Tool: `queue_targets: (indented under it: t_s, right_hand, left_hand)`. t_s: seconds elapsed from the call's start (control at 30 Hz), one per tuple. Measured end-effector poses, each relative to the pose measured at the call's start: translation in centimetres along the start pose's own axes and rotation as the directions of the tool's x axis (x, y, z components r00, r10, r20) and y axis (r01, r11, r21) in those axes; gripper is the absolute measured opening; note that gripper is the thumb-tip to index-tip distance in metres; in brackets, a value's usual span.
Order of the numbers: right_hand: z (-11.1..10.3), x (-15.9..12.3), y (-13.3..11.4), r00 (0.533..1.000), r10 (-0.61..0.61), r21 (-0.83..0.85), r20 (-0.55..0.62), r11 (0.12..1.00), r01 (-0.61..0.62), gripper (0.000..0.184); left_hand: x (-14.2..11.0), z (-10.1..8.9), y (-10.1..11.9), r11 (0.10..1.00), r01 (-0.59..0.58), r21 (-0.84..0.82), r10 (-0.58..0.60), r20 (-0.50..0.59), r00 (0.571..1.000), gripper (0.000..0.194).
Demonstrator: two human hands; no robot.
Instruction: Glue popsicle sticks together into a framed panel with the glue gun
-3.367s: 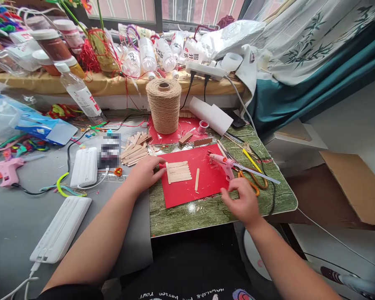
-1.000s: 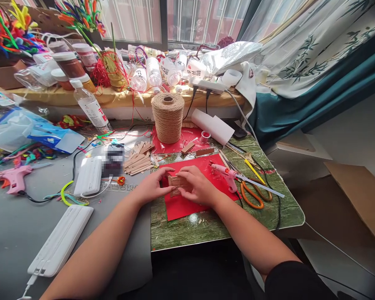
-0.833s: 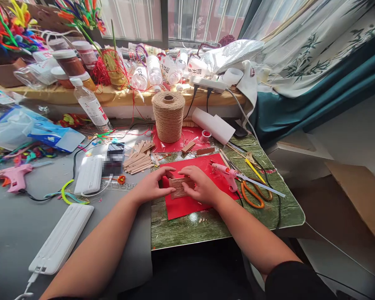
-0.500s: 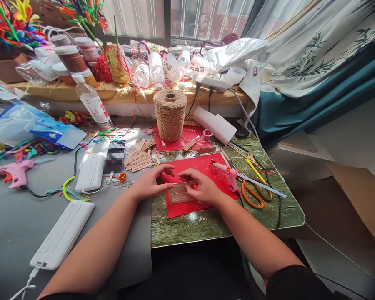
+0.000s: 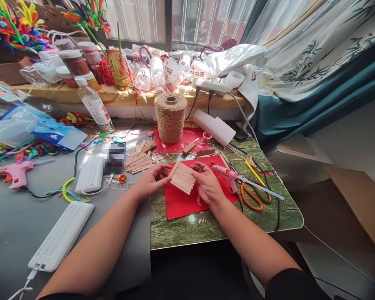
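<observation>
A small panel of wooden craft sticks (image 5: 183, 178), laid side by side with a crosswise stick along one edge, is held tilted above a sheet of red paper (image 5: 178, 210). My right hand (image 5: 208, 185) pinches its right side, thumb on the face. At the left edge, the thumb and fingers of my left hand (image 5: 151, 181) close on the panel's corner. Under my right hand a loose stick (image 5: 198, 196) lies partly hidden on the paper. Just right of that hand rests a pink glue gun (image 5: 228, 175) with a clear glue stick in its back.
Scissors (image 5: 251, 198) with orange handles and a yellow pen (image 5: 254, 173) lie at right. Behind are a twine spool (image 5: 171, 118) and a pile of craft sticks (image 5: 140, 158). White power banks (image 5: 61, 235), another pink glue gun (image 5: 17, 173) and cables occupy the left side.
The stick panel has come up off the red paper and turned, its face now tilted toward me. My right hand has shifted right with it, and my left fingers have closed on its edge.
</observation>
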State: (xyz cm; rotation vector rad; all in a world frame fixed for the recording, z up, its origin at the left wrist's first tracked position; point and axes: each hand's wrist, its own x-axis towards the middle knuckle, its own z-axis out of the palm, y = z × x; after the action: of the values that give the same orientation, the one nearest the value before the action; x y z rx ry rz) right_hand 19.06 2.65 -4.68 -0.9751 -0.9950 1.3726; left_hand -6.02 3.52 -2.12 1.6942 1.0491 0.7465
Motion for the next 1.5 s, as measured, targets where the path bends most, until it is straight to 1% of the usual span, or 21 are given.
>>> queue_targets:
  t_s: [0.07, 0.13, 0.2, 0.27, 0.33, 0.43, 0.6, 0.73, 0.8, 0.93, 1.0, 1.1, 1.17, 1.23, 1.3, 1.37, 1.43, 1.5]
  right_hand:
    - [0.4, 0.3, 0.4, 0.999, 0.002, 0.056, -0.048, 0.998, 0.001, 0.038]
    - [1.0, 0.6, 0.5, 0.993, 0.046, 0.208, -0.105, 0.978, -0.024, 0.037]
    - [1.7, 0.7, 0.4, 0.983, 0.120, 0.393, -0.138, 0.918, -0.057, 0.040]
    - [2.3, 0.6, 0.3, 0.976, 0.165, 0.504, -0.142, 0.861, -0.072, 0.040]
    - [2.7, 0.5, 0.3, 0.975, 0.173, 0.529, -0.142, 0.846, -0.074, 0.037]
    - [3.0, 0.2, 0.4, 0.975, 0.174, 0.518, -0.136, 0.851, -0.080, 0.036]
    - [2.9, 0.1, 0.4, 0.986, 0.169, 0.567, -0.015, 0.813, -0.130, 0.032]
    - [3.0, 0.0, 0.4, 0.985, 0.173, 0.536, 0.009, 0.831, -0.150, 0.029]
    - [3.1, 0.0, 0.4, 0.983, 0.184, 0.531, 0.025, 0.830, -0.169, 0.027]
    - [3.3, 0.0, 0.3, 0.979, 0.196, 0.564, 0.052, 0.803, -0.191, 0.024]
    - [3.2, 0.0, 0.3, 0.979, 0.197, 0.583, 0.046, 0.791, -0.186, 0.023]
    - [3.2, -0.1, 0.3, 0.981, 0.192, 0.596, 0.039, 0.783, -0.178, 0.026]
    - [3.3, -0.3, 0.4, 0.982, 0.181, 0.595, 0.049, 0.784, -0.175, 0.027]
    - [3.5, -0.5, 0.4, 0.983, 0.169, 0.582, 0.071, 0.793, -0.179, 0.029]
    - [3.6, -0.7, 0.4, 0.982, 0.160, 0.548, 0.103, 0.814, -0.190, 0.029]
    - [3.4, -0.8, 0.3, 0.982, 0.143, 0.484, 0.124, 0.855, -0.186, 0.032]
    - [2.9, -0.7, 0.2, 0.990, 0.090, 0.363, 0.108, 0.924, -0.123, 0.035]
    - [2.2, -0.6, 0.1, 0.997, -0.017, 0.178, 0.077, 0.984, 0.003, 0.038]
  left_hand:
    - [0.1, 0.4, -0.1, 0.992, 0.040, -0.120, -0.036, 0.040, 0.999, 0.057]
    - [0.3, 0.8, -0.3, 0.964, 0.085, -0.252, -0.073, 0.054, 0.996, 0.065]
    - [0.6, 1.1, -0.7, 0.921, 0.118, -0.371, -0.115, 0.029, 0.993, 0.071]
    - [1.0, 1.3, -1.1, 0.883, 0.133, -0.450, -0.149, 0.000, 0.989, 0.072]
    - [1.3, 1.2, -1.4, 0.868, 0.131, -0.479, -0.165, -0.029, 0.986, 0.069]
    - [1.4, 0.9, -1.5, 0.869, 0.121, -0.479, -0.178, -0.075, 0.981, 0.064]
    - [1.3, 0.7, -1.1, 0.873, 0.107, -0.477, -0.177, -0.105, 0.978, 0.063]
    - [1.3, 0.7, -0.8, 0.874, 0.124, -0.469, -0.197, -0.108, 0.975, 0.062]
    - [1.3, 0.7, -0.7, 0.873, 0.128, -0.470, -0.206, -0.119, 0.971, 0.058]
    - [1.3, 0.9, -0.5, 0.859, 0.087, -0.504, -0.183, -0.144, 0.973, 0.055]
    - [1.3, 1.1, -0.3, 0.841, 0.075, -0.537, -0.177, -0.142, 0.974, 0.057]
    - [1.3, 1.3, 0.0, 0.790, 0.074, -0.609, -0.198, -0.139, 0.970, 0.062]
    - [1.4, 1.4, 0.0, 0.760, 0.072, -0.646, -0.214, -0.145, 0.966, 0.063]
    - [1.4, 1.4, -0.1, 0.753, 0.057, -0.655, -0.216, -0.165, 0.962, 0.061]
    - [1.5, 1.2, -0.3, 0.769, 0.033, -0.638, -0.202, -0.195, 0.960, 0.059]
    - [1.4, 0.9, -0.5, 0.810, 0.002, -0.587, -0.176, -0.239, 0.955, 0.056]
    - [1.2, 0.5, -0.5, 0.871, -0.033, -0.490, -0.122, -0.282, 0.952, 0.053]
    - [0.7, 0.3, -0.4, 0.944, -0.098, -0.315, -0.013, -0.334, 0.942, 0.048]
